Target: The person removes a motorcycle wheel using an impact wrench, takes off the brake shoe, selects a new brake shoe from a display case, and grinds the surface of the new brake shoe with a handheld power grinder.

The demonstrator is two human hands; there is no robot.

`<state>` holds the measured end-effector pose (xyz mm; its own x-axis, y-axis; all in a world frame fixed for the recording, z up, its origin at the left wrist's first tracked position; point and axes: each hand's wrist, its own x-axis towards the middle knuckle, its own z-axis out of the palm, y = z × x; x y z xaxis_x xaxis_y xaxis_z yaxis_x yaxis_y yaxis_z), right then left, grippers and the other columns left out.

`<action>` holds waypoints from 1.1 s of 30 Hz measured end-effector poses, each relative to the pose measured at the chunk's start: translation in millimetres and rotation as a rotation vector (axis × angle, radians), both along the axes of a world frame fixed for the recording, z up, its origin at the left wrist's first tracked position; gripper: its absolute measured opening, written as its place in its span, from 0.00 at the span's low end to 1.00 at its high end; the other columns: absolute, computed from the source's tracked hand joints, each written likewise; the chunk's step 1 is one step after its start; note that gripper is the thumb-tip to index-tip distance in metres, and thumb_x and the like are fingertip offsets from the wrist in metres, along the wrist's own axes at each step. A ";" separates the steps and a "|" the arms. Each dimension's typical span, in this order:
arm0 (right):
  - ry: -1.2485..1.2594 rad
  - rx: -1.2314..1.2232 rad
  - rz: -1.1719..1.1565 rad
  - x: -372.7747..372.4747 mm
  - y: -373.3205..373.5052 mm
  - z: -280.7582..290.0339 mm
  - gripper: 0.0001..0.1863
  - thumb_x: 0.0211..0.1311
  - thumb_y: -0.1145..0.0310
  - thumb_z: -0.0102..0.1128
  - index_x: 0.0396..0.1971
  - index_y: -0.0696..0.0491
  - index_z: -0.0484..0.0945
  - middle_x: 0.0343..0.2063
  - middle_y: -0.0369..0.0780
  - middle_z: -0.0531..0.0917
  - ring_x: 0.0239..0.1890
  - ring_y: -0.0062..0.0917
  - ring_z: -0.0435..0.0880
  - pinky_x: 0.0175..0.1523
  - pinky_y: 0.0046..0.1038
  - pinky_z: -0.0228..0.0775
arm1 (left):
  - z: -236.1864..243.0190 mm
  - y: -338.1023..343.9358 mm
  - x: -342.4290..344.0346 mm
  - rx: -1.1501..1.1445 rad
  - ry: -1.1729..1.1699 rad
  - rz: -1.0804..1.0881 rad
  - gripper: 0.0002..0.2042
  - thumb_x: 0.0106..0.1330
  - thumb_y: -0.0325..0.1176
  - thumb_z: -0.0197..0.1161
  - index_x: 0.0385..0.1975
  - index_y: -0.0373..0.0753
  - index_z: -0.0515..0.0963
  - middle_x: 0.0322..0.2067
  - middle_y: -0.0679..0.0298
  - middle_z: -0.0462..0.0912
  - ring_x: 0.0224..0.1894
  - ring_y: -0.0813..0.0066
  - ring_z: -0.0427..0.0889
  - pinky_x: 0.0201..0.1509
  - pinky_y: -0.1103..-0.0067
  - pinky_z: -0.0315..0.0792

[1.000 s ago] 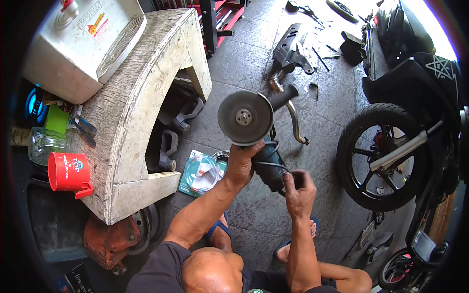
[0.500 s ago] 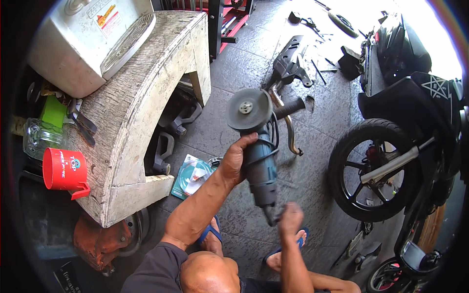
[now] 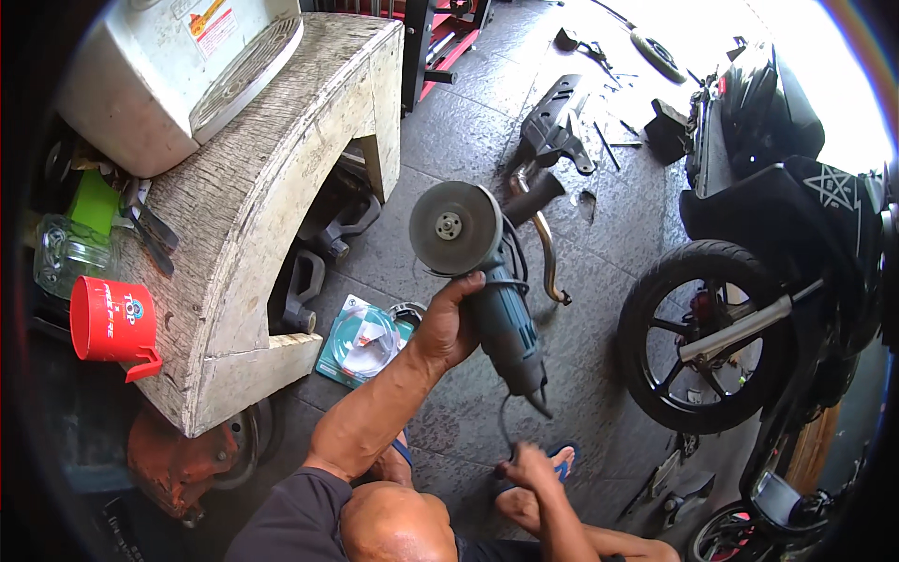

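My left hand [image 3: 451, 323] is wrapped round the body of a blue-green angle grinder [image 3: 504, 328], its thumb lying across the casing just below the head. The grinder is held up tilted, with its round grey disc [image 3: 456, 228] toward the upper left and a black side handle [image 3: 536, 197] sticking out to the right. Part of the dark power cord [image 3: 507, 426] loops round the casing; the rest leaves the tail end downward. Lower down, my right hand [image 3: 527, 468] is closed on that cord, with a short dark bit showing beside the fingers.
To the left stands a worn wooden bench [image 3: 281, 150] carrying a white dispenser [image 3: 140, 103] and a red mug [image 3: 114, 323]. A teal package [image 3: 361, 342] lies on the floor. A bent metal pipe [image 3: 548, 258] lies beyond the grinder. The motorcycle's wheel [image 3: 707, 337] is at right.
The grinder has tilted a little further and shifted left in view. My right hand has moved down and left, away from the grinder's tail, drawing out a stretch of cord between them.
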<state>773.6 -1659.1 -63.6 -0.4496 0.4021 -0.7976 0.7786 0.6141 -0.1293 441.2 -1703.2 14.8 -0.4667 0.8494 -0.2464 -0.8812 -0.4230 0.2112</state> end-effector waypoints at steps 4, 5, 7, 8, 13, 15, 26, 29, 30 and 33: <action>0.813 -0.187 -0.447 -65.6 12.1 43.3 0.55 0.48 0.61 0.75 0.70 0.64 0.48 0.63 0.59 0.65 0.67 0.50 0.65 0.69 0.38 0.59 | 3.9 -17.3 11.6 0.110 0.023 -0.171 0.23 0.65 0.40 0.59 0.56 0.33 0.69 0.46 0.52 0.81 0.48 0.59 0.83 0.57 0.63 0.76; 0.812 -0.173 -0.451 -77.4 17.1 49.3 0.55 0.48 0.61 0.75 0.70 0.64 0.48 0.63 0.59 0.65 0.67 0.50 0.65 0.69 0.38 0.59 | 6.1 -15.0 17.4 0.120 0.020 -0.181 0.23 0.65 0.40 0.59 0.56 0.33 0.69 0.46 0.52 0.81 0.48 0.59 0.83 0.57 0.63 0.76; 0.914 -0.061 -0.434 -101.9 26.9 54.2 0.43 0.53 0.66 0.70 0.66 0.63 0.56 0.59 0.55 0.70 0.64 0.46 0.69 0.67 0.37 0.61 | 9.3 -14.3 23.7 0.231 -0.029 -0.307 0.25 0.64 0.40 0.60 0.58 0.33 0.69 0.48 0.52 0.81 0.48 0.59 0.83 0.57 0.63 0.76; 0.966 -0.012 -0.420 -112.8 30.1 55.8 0.38 0.55 0.68 0.67 0.64 0.63 0.60 0.57 0.53 0.73 0.62 0.44 0.71 0.66 0.36 0.62 | 8.0 -17.2 24.4 0.190 -0.047 -0.315 0.24 0.64 0.38 0.61 0.58 0.33 0.69 0.47 0.54 0.81 0.49 0.61 0.83 0.56 0.66 0.76; 1.175 -0.301 -0.690 -107.5 58.7 57.7 0.20 0.66 0.78 0.53 0.58 0.59 0.72 0.50 0.40 0.80 0.57 0.29 0.76 0.63 0.30 0.65 | -11.5 -15.3 29.6 0.053 0.109 -0.280 0.24 0.60 0.32 0.65 0.57 0.34 0.71 0.48 0.57 0.81 0.50 0.66 0.82 0.58 0.67 0.75; 1.297 -0.362 -0.790 -128.1 44.6 83.0 0.20 0.64 0.79 0.53 0.57 0.59 0.73 0.50 0.40 0.80 0.54 0.25 0.77 0.62 0.28 0.66 | -15.8 -20.5 27.9 -0.019 0.299 -0.180 0.21 0.60 0.27 0.65 0.55 0.35 0.73 0.48 0.60 0.81 0.50 0.68 0.81 0.57 0.69 0.75; 1.178 0.203 -0.195 -129.6 34.7 122.9 0.02 0.61 0.76 0.58 0.34 0.55 0.77 0.36 0.50 0.82 0.39 0.47 0.83 0.40 0.38 0.74 | -19.6 -1.6 32.3 -0.271 0.636 0.087 0.17 0.62 0.23 0.66 0.51 0.36 0.76 0.47 0.66 0.81 0.49 0.77 0.78 0.54 0.76 0.72; 0.898 0.056 -0.048 -138.0 3.9 138.6 0.07 0.65 0.66 0.57 0.32 0.54 0.77 0.30 0.53 0.83 0.33 0.49 0.83 0.36 0.43 0.74 | -30.9 6.8 26.3 -0.326 0.494 0.253 0.21 0.62 0.30 0.69 0.54 0.37 0.73 0.45 0.68 0.80 0.48 0.80 0.77 0.54 0.77 0.72; 0.755 0.042 0.025 -134.2 -6.8 126.7 0.10 0.67 0.63 0.55 0.33 0.54 0.77 0.29 0.54 0.83 0.32 0.50 0.83 0.36 0.46 0.74 | -31.6 7.0 20.6 -0.244 0.367 0.185 0.21 0.63 0.32 0.69 0.54 0.38 0.73 0.44 0.68 0.79 0.48 0.79 0.77 0.53 0.76 0.72; 0.443 0.004 0.116 -121.2 -14.9 83.7 0.13 0.69 0.60 0.52 0.33 0.55 0.77 0.28 0.55 0.82 0.32 0.52 0.82 0.37 0.50 0.73 | -18.6 4.1 6.5 -0.155 0.190 0.104 0.21 0.64 0.39 0.70 0.52 0.38 0.72 0.40 0.68 0.79 0.44 0.77 0.79 0.51 0.74 0.74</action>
